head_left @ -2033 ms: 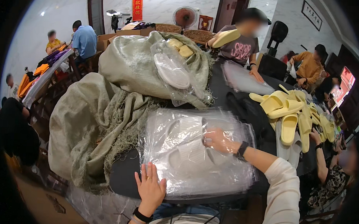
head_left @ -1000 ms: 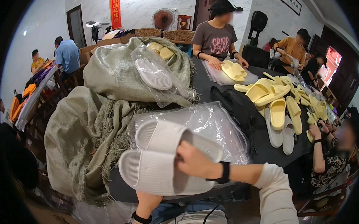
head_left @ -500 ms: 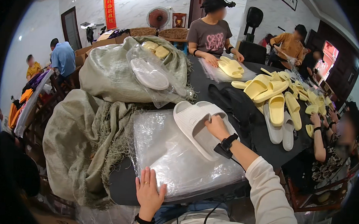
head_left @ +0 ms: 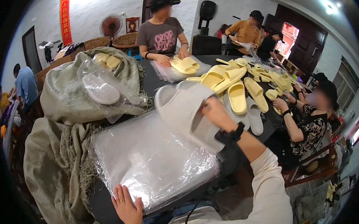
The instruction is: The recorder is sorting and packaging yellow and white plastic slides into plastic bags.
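A pair of off-white slide slippers (head_left: 175, 108) is tilted up over the far part of a stack of clear plastic bags (head_left: 146, 154). My right hand (head_left: 218, 114) is closed on the slippers by an inner edge near the straps; its fingertips are partly hidden. On the near left corner of the bags, my left hand (head_left: 128, 208) lies flat with fingers stretched out. Past the bags, a white slipper in a clear bag (head_left: 101, 89) rests on a woven sack (head_left: 58, 80).
A second sack (head_left: 53, 159) with frayed edges slumps at the left. Yellow slippers (head_left: 237, 98) are heaped on the black table at the right, beside grey slippers (head_left: 255, 118). Across the table, a person (head_left: 162, 36) handles yellow slippers. Another person (head_left: 305, 124) sits at the right.
My right hand has lifted and tilted the off-white slippers. My left hand stays flat on the bags. The view has swung to the right.
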Available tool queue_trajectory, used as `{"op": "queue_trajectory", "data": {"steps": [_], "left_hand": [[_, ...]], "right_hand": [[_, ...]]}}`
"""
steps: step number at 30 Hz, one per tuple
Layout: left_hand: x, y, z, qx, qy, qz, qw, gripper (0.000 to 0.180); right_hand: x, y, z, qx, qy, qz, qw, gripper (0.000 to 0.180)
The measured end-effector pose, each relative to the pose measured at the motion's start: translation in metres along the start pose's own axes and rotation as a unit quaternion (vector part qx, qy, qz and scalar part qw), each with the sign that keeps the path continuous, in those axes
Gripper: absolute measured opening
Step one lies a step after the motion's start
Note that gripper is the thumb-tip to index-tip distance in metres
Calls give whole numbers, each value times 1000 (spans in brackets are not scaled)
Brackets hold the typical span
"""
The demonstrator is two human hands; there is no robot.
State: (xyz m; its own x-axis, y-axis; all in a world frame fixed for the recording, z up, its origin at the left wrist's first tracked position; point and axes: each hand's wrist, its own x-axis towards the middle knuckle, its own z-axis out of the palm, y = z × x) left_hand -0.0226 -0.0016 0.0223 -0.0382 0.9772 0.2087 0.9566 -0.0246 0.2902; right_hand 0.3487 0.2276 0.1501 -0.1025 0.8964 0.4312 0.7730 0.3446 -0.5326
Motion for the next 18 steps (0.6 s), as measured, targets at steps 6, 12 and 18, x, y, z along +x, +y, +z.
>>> {"op": "queue_trajectory", "data": {"steps": [6, 12, 18], "left_hand": [[3, 9, -4, 28, 11, 19, 999, 61], [0, 2, 1, -28, -2, -20, 999, 65], [1, 4, -3, -52, 16, -14, 998, 59]], "right_hand": [[82, 115, -128, 11, 241, 192, 951, 28], [84, 200, -101, -165, 222, 127, 953, 28], [65, 120, 5, -146, 238, -21, 960, 30]]}}
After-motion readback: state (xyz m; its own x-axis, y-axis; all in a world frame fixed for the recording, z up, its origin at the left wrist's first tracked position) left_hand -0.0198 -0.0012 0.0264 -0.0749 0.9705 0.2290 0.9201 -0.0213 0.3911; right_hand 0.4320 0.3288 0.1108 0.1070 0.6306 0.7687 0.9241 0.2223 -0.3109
